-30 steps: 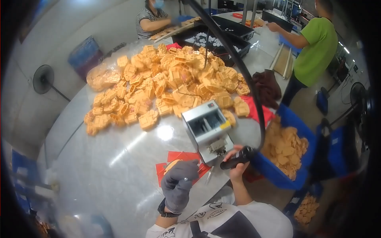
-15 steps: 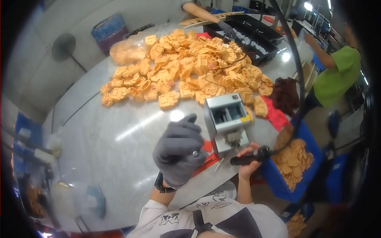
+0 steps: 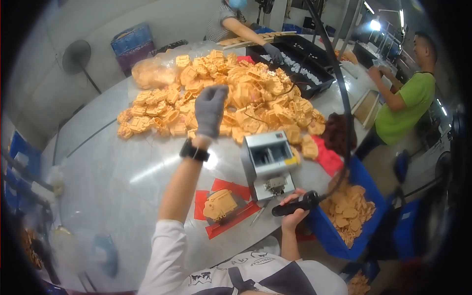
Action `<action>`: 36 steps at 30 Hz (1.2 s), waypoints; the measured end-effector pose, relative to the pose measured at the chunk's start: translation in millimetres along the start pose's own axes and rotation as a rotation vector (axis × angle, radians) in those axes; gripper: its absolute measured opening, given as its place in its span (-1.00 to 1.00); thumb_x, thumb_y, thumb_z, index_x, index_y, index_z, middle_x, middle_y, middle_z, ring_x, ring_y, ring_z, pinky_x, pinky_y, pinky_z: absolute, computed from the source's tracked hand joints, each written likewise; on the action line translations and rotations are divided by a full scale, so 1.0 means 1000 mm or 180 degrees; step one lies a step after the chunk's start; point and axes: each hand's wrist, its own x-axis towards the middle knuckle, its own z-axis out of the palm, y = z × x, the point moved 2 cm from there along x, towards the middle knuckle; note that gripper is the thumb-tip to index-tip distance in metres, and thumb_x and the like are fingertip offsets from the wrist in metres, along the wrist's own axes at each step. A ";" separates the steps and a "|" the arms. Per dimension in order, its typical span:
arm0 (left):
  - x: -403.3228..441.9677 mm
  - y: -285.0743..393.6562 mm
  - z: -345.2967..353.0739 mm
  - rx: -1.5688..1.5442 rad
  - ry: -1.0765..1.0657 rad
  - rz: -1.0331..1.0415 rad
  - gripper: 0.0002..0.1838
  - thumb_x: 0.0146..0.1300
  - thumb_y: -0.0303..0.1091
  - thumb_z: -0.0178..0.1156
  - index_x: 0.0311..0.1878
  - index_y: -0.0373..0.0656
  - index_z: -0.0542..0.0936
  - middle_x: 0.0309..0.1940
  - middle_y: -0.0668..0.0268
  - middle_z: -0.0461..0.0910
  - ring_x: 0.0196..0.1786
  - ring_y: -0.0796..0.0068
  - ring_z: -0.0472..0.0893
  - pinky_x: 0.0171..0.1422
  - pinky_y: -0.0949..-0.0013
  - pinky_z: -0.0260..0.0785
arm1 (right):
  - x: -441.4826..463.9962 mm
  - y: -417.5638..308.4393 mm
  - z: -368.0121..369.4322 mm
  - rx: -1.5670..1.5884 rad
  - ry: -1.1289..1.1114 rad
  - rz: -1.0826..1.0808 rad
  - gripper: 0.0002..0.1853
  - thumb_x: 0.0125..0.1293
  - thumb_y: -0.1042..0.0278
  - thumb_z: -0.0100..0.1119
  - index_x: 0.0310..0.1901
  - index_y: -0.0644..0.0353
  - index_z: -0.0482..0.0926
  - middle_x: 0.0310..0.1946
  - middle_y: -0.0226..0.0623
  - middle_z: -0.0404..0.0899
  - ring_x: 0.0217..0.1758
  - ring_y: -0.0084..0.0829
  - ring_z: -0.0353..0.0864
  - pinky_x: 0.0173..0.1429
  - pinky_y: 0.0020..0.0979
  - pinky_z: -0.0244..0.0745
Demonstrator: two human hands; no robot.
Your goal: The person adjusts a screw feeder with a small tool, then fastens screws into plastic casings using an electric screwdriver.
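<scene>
My left hand (image 3: pixel 210 110), in a grey glove with a dark watch at the wrist, is raised before a heap of orange plastic parts (image 3: pixel 172 110). Its fingers look curled closed; anything inside them is hidden. My right hand (image 3: pixel 292 216) grips a black electric screwdriver (image 3: pixel 290 205) with a thick dark cable. Between my arms, one orange part (image 3: pixel 220 204) sits in a holder with red plates (image 3: pixel 230 220). Beside it stands a grey-and-white screw feeder (image 3: pixel 268 157), close to the screwdriver.
A blue bin (image 3: pixel 366 228) of flat orange pieces stands at the right. At the back, a person's gloved hand (image 3: pixel 273 53) reaches into a black tray (image 3: pixel 319 83) with white pieces. A person in a green shirt (image 3: pixel 408 103) stands at the right. Dark cloth (image 3: pixel 340 132) lies by the feeder.
My left hand has moved from over the red holder up and away to the heap, uncovering the orange part in the holder. My right hand still grips the screwdriver. The camera view has shifted.
</scene>
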 end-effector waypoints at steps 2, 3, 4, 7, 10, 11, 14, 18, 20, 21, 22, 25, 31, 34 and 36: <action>0.028 -0.007 -0.003 0.1534 0.0410 0.0377 -0.75 0.15 -0.19 0.21 -0.28 -0.19 0.60 -0.41 0.32 0.62 -0.34 0.55 0.56 -0.19 0.46 0.41 | 0.001 0.000 -0.001 0.0020 -0.0009 -0.0015 -0.09 -0.03 -0.49 0.08 -0.02 0.34 0.26 -0.54 -0.32 0.39 -0.55 -0.52 0.42 -0.47 -0.52 0.43; 0.036 -0.008 -0.005 0.1526 0.0412 0.0400 -0.75 0.15 -0.19 0.21 -0.28 -0.19 0.60 -0.41 0.32 0.62 -0.34 0.55 0.56 -0.19 0.46 0.41 | 0.001 0.000 -0.002 0.0031 0.0005 -0.0005 -0.09 -0.03 -0.49 0.08 -0.03 0.35 0.26 -0.55 -0.32 0.39 -0.54 -0.52 0.42 -0.47 -0.52 0.43; 0.043 -0.007 -0.005 0.1730 0.0513 0.0352 -0.75 0.14 -0.15 0.22 -0.31 -0.17 0.61 -0.45 0.32 0.62 -0.36 0.54 0.57 -0.20 0.45 0.40 | 0.002 0.000 -0.003 0.0046 0.0002 -0.0030 -0.09 -0.03 -0.49 0.08 -0.03 0.35 0.26 -0.55 -0.32 0.39 -0.54 -0.52 0.42 -0.47 -0.52 0.43; 0.059 -0.007 -0.012 0.2330 0.0632 0.0401 -0.74 0.11 -0.12 0.25 -0.34 -0.14 0.62 -0.47 0.34 0.63 -0.38 0.56 0.56 -0.21 0.47 0.39 | 0.001 0.000 -0.002 0.0039 -0.0009 -0.0014 -0.07 -0.05 -0.52 0.08 -0.03 0.34 0.26 -0.56 -0.34 0.38 -0.56 -0.53 0.42 -0.50 -0.52 0.43; 0.064 -0.011 -0.018 0.2848 0.0694 0.0474 -0.76 0.10 -0.13 0.27 -0.33 -0.10 0.63 -0.47 0.37 0.64 -0.40 0.58 0.56 -0.22 0.50 0.39 | -0.001 0.000 -0.003 -0.0009 -0.0025 -0.0005 -0.07 -0.06 -0.52 0.08 -0.04 0.34 0.26 -0.56 -0.34 0.38 -0.56 -0.54 0.42 -0.50 -0.53 0.43; 0.066 -0.012 -0.020 0.2930 0.0666 0.0523 -0.76 0.09 -0.12 0.27 -0.32 -0.09 0.63 -0.47 0.36 0.64 -0.40 0.58 0.57 -0.22 0.49 0.39 | -0.001 0.001 -0.004 -0.0006 -0.0024 -0.0006 -0.07 -0.06 -0.52 0.08 -0.04 0.34 0.26 -0.56 -0.34 0.38 -0.56 -0.54 0.42 -0.50 -0.53 0.43; 0.065 -0.011 -0.020 0.3051 0.0662 0.0573 -0.77 0.09 -0.11 0.25 -0.36 -0.07 0.64 -0.45 0.33 0.64 -0.37 0.49 0.59 -0.19 0.45 0.40 | 0.000 0.004 -0.004 -0.0010 -0.0019 -0.0031 -0.07 -0.07 -0.53 0.07 -0.05 0.33 0.26 -0.57 -0.33 0.38 -0.57 -0.54 0.42 -0.50 -0.53 0.43; 0.063 -0.010 -0.022 0.3115 0.0660 0.0509 -0.79 0.08 -0.11 0.24 -0.40 -0.04 0.66 -0.43 0.32 0.65 -0.34 0.42 0.63 -0.16 0.42 0.42 | -0.002 0.004 -0.005 0.0055 -0.0010 0.0018 -0.07 -0.07 -0.54 0.07 -0.05 0.33 0.26 -0.57 -0.33 0.37 -0.60 -0.54 0.41 -0.52 -0.53 0.41; 0.062 -0.005 -0.020 0.3191 0.0655 0.0523 -0.79 0.08 -0.11 0.24 -0.39 -0.03 0.66 -0.43 0.32 0.65 -0.34 0.42 0.63 -0.16 0.43 0.42 | 0.001 0.003 -0.006 0.0067 -0.0079 0.0032 -0.06 -0.08 -0.54 0.06 -0.06 0.33 0.26 -0.57 -0.34 0.37 -0.60 -0.53 0.40 -0.52 -0.53 0.40; 0.061 -0.003 -0.019 0.3278 0.0641 0.0531 -0.80 0.08 -0.12 0.24 -0.39 -0.03 0.66 -0.43 0.32 0.65 -0.34 0.43 0.63 -0.16 0.44 0.42 | 0.001 0.001 -0.005 0.0046 -0.0092 0.0029 -0.06 -0.08 -0.55 0.07 -0.06 0.33 0.26 -0.56 -0.34 0.37 -0.60 -0.53 0.40 -0.53 -0.53 0.40; 0.061 -0.002 -0.019 0.3278 0.0635 0.0538 -0.80 0.08 -0.12 0.24 -0.39 -0.03 0.66 -0.43 0.32 0.65 -0.34 0.43 0.63 -0.16 0.44 0.42 | 0.000 0.001 -0.004 0.0031 -0.0099 0.0027 -0.06 -0.09 -0.55 0.07 -0.06 0.33 0.26 -0.56 -0.34 0.37 -0.60 -0.53 0.40 -0.53 -0.52 0.39; 0.062 -0.002 -0.018 0.3206 0.0613 0.0749 -0.80 0.07 -0.12 0.24 -0.44 -0.03 0.65 -0.47 0.32 0.64 -0.36 0.40 0.62 -0.19 0.40 0.41 | 0.001 0.001 -0.003 0.0048 -0.0124 0.0032 -0.06 -0.08 -0.55 0.07 -0.07 0.33 0.26 -0.57 -0.34 0.36 -0.60 -0.52 0.41 -0.54 -0.52 0.39; 0.064 -0.001 -0.018 0.3740 0.0580 0.1601 -0.80 0.06 -0.14 0.24 -0.55 0.00 0.60 -0.57 0.33 0.58 -0.44 0.30 0.56 -0.31 0.32 0.37 | 0.000 0.006 -0.005 0.0068 -0.0068 0.0052 -0.05 -0.09 -0.56 0.06 -0.06 0.32 0.25 -0.56 -0.35 0.36 -0.61 -0.53 0.40 -0.55 -0.53 0.39; 0.065 0.002 -0.017 0.3867 0.0531 0.1731 -0.80 0.05 -0.14 0.25 -0.57 0.00 0.59 -0.58 0.34 0.58 -0.45 0.33 0.56 -0.33 0.33 0.36 | 0.000 0.007 -0.006 0.0082 -0.0038 0.0068 -0.05 -0.09 -0.56 0.05 -0.05 0.31 0.25 -0.57 -0.35 0.36 -0.61 -0.53 0.39 -0.55 -0.52 0.39; 0.065 0.001 -0.017 0.3849 0.0521 0.1809 -0.80 0.05 -0.14 0.25 -0.57 0.00 0.59 -0.59 0.34 0.58 -0.46 0.33 0.56 -0.33 0.33 0.36 | -0.001 0.008 -0.008 0.0108 -0.0031 0.0083 -0.05 -0.09 -0.56 0.06 -0.04 0.31 0.24 -0.57 -0.36 0.36 -0.61 -0.53 0.39 -0.55 -0.52 0.40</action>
